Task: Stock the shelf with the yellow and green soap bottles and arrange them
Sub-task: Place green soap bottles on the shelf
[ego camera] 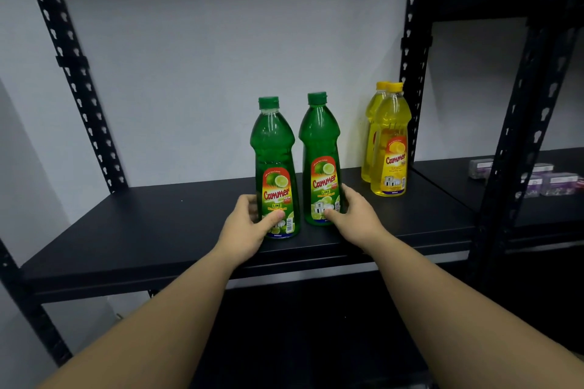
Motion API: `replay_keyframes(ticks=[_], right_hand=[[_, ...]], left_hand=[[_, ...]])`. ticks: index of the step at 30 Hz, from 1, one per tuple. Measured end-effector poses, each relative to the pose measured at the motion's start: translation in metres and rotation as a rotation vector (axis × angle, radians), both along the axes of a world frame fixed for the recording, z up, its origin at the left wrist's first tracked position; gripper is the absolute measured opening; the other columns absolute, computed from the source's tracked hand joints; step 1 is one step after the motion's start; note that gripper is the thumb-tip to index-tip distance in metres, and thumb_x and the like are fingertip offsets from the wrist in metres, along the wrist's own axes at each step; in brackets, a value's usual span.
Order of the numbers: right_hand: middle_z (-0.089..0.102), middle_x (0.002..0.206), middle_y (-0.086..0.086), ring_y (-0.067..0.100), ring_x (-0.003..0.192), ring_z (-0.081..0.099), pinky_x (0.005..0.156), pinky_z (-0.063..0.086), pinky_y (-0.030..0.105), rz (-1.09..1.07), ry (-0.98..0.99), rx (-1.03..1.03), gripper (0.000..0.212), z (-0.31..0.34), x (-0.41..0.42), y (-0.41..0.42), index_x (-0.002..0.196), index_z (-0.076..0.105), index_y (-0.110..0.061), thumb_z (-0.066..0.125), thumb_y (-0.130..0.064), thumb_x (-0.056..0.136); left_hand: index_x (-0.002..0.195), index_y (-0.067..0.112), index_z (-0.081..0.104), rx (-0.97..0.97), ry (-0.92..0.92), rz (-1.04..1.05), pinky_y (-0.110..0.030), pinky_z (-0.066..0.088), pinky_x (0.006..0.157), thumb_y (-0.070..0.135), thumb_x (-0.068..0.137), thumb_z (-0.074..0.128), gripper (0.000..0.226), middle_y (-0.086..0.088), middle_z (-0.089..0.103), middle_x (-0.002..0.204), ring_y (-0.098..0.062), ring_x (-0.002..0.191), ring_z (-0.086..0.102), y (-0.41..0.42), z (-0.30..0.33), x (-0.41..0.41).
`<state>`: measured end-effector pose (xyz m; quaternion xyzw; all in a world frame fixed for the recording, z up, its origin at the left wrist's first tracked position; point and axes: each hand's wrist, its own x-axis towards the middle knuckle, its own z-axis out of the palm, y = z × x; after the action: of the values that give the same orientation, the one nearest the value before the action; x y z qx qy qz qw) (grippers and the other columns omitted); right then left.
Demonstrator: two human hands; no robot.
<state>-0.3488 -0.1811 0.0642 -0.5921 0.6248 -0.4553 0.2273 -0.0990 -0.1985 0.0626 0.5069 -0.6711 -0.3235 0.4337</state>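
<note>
Two green soap bottles stand upright side by side near the front of the black shelf [142, 230]. My left hand [249, 224] grips the base of the left green bottle [274, 155], thumb across its label. My right hand [354, 215] wraps around the base of the right green bottle [319, 148]. Two yellow soap bottles stand at the shelf's right end, the front yellow bottle [391, 142] partly hiding the rear yellow bottle [373, 117].
Black slotted uprights [414, 50] frame the shelf against a white wall. The neighbouring shelf on the right carries several small clear boxes [550, 181]. A wide stretch of shelf lies to the left of the green bottles. A dark lower level sits below.
</note>
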Motion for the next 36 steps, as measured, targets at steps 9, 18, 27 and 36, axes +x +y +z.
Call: replay_keyframes(ticks=[9, 18, 27, 36], right_hand=[[0.049, 0.135, 0.001, 0.021, 0.123, 0.053, 0.095, 0.054, 0.045, -0.253, 0.051, -0.008, 0.105, 0.003, 0.03, 0.005, 0.14, 0.039, -0.019, 0.092, -0.061, 0.059], [0.053, 0.131, 0.007, 0.027, 0.121, 0.055, 0.095, 0.053, 0.044, -0.324, 0.141, -0.026, 0.089, 0.0, 0.019, 0.011, 0.14, 0.045, -0.012, 0.087, -0.053, 0.074], [0.057, 0.123, 0.011, 0.031, 0.115, 0.057, 0.096, 0.052, 0.051, -0.438, 0.183, 0.046, 0.076, 0.006, -0.052, 0.023, 0.128, 0.05, -0.009, 0.085, -0.052, 0.076], [0.055, 0.127, 0.017, 0.034, 0.12, 0.054, 0.092, 0.049, 0.043, -0.499, 0.171, 0.063, 0.078, 0.006, -0.1, 0.021, 0.134, 0.048, -0.005, 0.086, -0.046, 0.079]], left_hand=[[0.144, 0.023, 0.051, -0.05, 0.017, 0.058, -0.04, 0.055, 0.103, 0.048, 0.08, 0.084, 0.077, 0.008, 0.067, 0.132, -0.009, 0.117, 0.065, 0.002, -0.003, -0.003], [0.148, 0.023, 0.046, -0.098, -0.027, 0.061, -0.034, 0.053, 0.102, 0.043, 0.08, 0.086, 0.081, 0.006, 0.066, 0.136, -0.009, 0.116, 0.065, 0.005, -0.003, -0.003], [0.146, 0.026, 0.047, -0.057, 0.0, 0.045, -0.039, 0.054, 0.102, 0.045, 0.076, 0.088, 0.083, 0.007, 0.067, 0.132, -0.009, 0.115, 0.066, 0.006, 0.0, 0.0], [0.147, 0.026, 0.048, -0.045, 0.018, 0.025, -0.039, 0.054, 0.102, 0.046, 0.075, 0.088, 0.084, 0.01, 0.067, 0.13, -0.005, 0.112, 0.065, 0.006, 0.0, 0.001]])
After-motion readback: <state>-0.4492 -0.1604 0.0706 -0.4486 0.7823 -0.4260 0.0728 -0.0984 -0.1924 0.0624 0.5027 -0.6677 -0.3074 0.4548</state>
